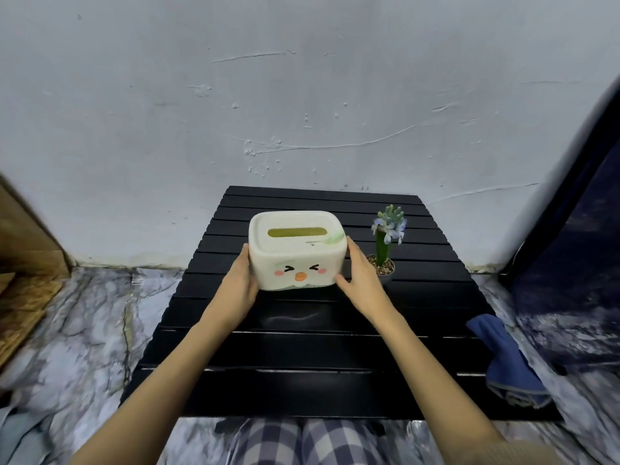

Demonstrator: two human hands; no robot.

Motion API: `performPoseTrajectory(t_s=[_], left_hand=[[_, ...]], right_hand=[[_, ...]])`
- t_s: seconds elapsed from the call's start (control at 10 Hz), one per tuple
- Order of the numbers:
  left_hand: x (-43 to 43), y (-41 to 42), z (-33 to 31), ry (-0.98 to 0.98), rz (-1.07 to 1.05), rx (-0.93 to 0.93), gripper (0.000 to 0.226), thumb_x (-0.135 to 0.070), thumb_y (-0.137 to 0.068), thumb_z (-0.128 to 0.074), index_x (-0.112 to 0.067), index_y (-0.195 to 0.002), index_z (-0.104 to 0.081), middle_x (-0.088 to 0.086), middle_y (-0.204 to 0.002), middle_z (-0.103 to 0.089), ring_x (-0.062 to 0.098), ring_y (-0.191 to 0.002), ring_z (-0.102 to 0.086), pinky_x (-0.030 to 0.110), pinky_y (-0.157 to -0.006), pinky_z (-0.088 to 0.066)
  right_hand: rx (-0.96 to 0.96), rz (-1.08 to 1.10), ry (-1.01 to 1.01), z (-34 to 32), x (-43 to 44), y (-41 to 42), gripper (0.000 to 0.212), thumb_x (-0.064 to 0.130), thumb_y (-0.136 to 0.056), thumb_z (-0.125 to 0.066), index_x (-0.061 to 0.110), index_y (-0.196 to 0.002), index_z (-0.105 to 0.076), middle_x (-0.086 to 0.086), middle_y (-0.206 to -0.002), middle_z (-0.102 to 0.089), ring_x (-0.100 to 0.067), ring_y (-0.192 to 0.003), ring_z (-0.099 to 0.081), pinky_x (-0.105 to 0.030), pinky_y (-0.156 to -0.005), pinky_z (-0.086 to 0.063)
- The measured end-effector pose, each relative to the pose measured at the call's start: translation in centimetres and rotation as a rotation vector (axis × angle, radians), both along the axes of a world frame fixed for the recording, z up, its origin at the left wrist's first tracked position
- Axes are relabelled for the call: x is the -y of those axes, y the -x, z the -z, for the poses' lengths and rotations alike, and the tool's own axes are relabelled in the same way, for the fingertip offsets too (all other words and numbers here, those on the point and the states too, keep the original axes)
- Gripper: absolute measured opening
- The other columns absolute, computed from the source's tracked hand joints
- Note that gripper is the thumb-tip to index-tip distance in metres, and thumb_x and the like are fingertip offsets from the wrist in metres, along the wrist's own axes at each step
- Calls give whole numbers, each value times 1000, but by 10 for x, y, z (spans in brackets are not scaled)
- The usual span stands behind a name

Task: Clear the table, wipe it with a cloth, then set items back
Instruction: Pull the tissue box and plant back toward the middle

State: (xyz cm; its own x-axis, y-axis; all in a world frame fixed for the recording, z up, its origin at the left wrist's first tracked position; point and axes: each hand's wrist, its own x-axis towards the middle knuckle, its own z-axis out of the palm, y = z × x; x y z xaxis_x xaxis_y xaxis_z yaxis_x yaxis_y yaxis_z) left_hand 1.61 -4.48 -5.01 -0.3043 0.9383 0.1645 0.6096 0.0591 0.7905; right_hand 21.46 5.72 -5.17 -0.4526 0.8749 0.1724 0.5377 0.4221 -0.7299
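Note:
A white tissue box (297, 251) with a cartoon face and a slot in its lid is at the middle of the black slatted table (302, 347). My left hand (240, 285) presses its left side and my right hand (360, 278) presses its right side, so both hold it. Its front bottom edge looks slightly raised off the slats. A small potted plant (385, 245) with pale blue flowers stands just right of the box, behind my right hand. A folded blue cloth (506, 362) lies on the table's right edge.
A white plastered wall (302, 95) rises right behind the table. Marble-patterned floor (84, 330) surrounds it. A wooden board (23, 280) leans at the left, a dark blue fabric (570, 263) hangs at the right. My checked trousers (302, 441) show below the near table edge.

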Motion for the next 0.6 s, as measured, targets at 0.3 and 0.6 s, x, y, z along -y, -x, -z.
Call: performPoseTrajectory(t_s=[0.3, 0.6], left_hand=[[-2, 0, 11, 82, 21, 77, 51, -15, -92, -39, -29, -138, -24, -11, -114, -50, 12, -98, -51, 29, -89, -38], [6, 4, 6, 132, -67, 4, 64, -18, -91, -45, -17, -145, -10, 6, -150, -31, -1, -89, -49, 25, -91, -32]], right_hand=[[2, 55, 14, 17, 25, -10, 73, 9, -86, -56, 20, -143, -12, -2, -152, -26, -17, -138, -26, -32, -110, -26], [19, 103, 42, 10, 32, -17, 73, 15, -87, -58, 22, -144, -11, 0, -154, -21, -15, -140, -22, -33, -112, -24]])
